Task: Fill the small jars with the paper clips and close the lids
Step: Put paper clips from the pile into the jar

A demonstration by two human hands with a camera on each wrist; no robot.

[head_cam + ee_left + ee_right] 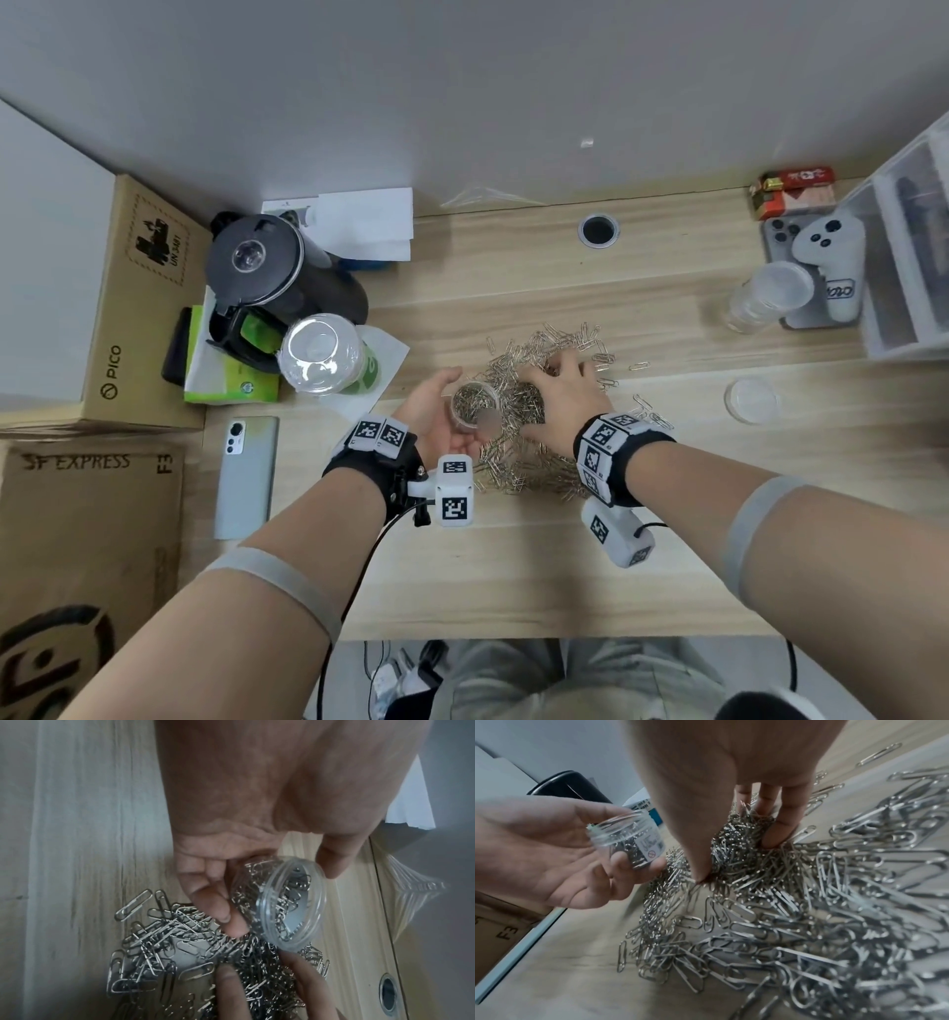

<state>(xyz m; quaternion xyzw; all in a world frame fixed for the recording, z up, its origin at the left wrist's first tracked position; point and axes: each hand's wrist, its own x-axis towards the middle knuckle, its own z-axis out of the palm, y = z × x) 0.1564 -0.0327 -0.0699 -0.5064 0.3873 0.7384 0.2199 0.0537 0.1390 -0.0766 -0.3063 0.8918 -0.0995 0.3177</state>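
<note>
Clear small plastic jar point(473, 406), partly filled, gripped round its wall by left hand point(436, 416); right hand point(562, 393) beside it, fingers bunching loose silver wire paper clips point(544, 411). Clips judged light, slippery, tangle-prone; gather in clumps

On the counter point(513, 565) the heap of paper clips point(534, 411) lay in the middle. My left grip point(436, 411) held the small jar point(475, 406) at the heap's left edge, clips inside it, its mouth tipped toward the heap. My right grip point(560, 390) rested on top of the heap, fingers point(782, 825) dug in, just right of the jar. A lid point(752, 400) lay well to the right, with another jar point(770, 293) behind it. The kettle point(267, 267) stood far left, a lidded cup point(323, 354) before it and a phone point(246, 473) nearer me.
</note>
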